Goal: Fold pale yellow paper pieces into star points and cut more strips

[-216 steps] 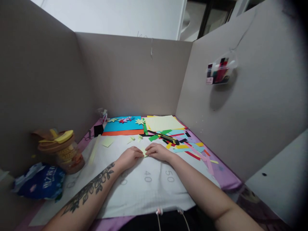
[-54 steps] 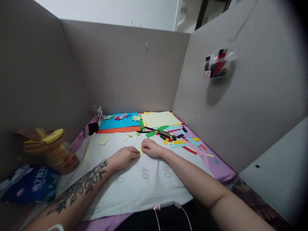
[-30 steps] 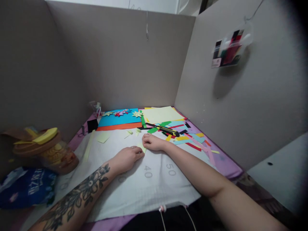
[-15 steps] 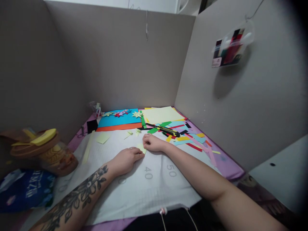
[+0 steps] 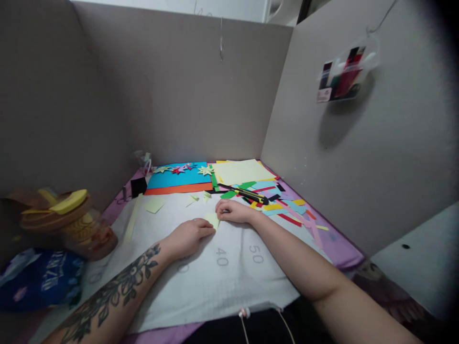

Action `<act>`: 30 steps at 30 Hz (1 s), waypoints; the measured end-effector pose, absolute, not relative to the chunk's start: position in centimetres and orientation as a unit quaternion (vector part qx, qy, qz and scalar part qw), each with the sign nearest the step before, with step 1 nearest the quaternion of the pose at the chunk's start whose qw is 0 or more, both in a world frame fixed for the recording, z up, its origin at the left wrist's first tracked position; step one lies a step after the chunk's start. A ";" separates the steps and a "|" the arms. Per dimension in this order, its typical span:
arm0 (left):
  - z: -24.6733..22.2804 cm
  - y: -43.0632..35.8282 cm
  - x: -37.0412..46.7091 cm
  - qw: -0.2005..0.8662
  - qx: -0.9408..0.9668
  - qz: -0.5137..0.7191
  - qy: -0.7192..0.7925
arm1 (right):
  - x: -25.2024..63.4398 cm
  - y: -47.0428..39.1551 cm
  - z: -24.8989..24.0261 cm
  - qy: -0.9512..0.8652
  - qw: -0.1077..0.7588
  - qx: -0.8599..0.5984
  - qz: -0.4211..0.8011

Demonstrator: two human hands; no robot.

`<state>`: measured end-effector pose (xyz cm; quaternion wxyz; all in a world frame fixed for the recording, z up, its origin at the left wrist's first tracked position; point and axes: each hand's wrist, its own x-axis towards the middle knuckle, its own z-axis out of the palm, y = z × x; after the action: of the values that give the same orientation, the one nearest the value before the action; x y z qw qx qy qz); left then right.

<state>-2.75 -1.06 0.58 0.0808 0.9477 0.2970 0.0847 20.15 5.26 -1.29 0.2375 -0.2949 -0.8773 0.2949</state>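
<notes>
Pressing a fingertip on the lower edge of a pale green paper square [image 5: 212,219], the left hand [image 5: 188,236] lies low with its fingers close together; whether its thumb grips anything cannot be told. The right hand [image 5: 231,210] is curled nearly closed, thumb and fingertips pinching the square at three o'clock. The square lies on a white mat [image 5: 208,282] over the purple-covered counter [image 5: 346,255].

Clock hours run from that square. Printed on the mat, a "40" [image 5: 222,257] reads just before six and a "50" [image 5: 256,254] at four; the figure at seven is partly hidden by the left wrist. Between eight and nine, a blue packet [image 5: 43,282] bears large white lettering, too blurred to read.

At nine stands a clear cup [image 5: 95,239] with a brown lid and a yellow flap; a brown and reddish pattern shows on its side, and whether that is print or contents is unclear. Near two, a clear plastic container [image 5: 342,76] hangs on the grey wall [image 5: 394,157], holding red and black items; its pale label [image 5: 324,94] is illegible. At ten, a small clear container [image 5: 139,156] sits by the blue sheet [image 5: 167,179], which carries paper stars [image 5: 178,169]. A black-and-yellow cutter [image 5: 245,194] lies at two.
</notes>
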 end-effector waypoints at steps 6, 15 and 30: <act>0.2 -0.6 -2.9 0.115 0.941 0.118 0.295 | 21.1 5.2 -0.6 -0.870 0.198 -0.298 0.340; 0.3 -0.9 -2.6 0.080 0.951 0.093 0.283 | 20.2 4.9 -1.0 -0.868 0.216 -0.324 0.307; 0.5 -1.4 -1.9 0.049 0.948 0.074 0.305 | 18.3 5.0 -1.9 -0.867 0.218 -0.389 0.220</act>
<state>-1.86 -1.36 0.52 0.0494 0.9482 0.3052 0.0736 18.28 4.99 -1.91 0.2185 -0.3894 -0.8673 0.2202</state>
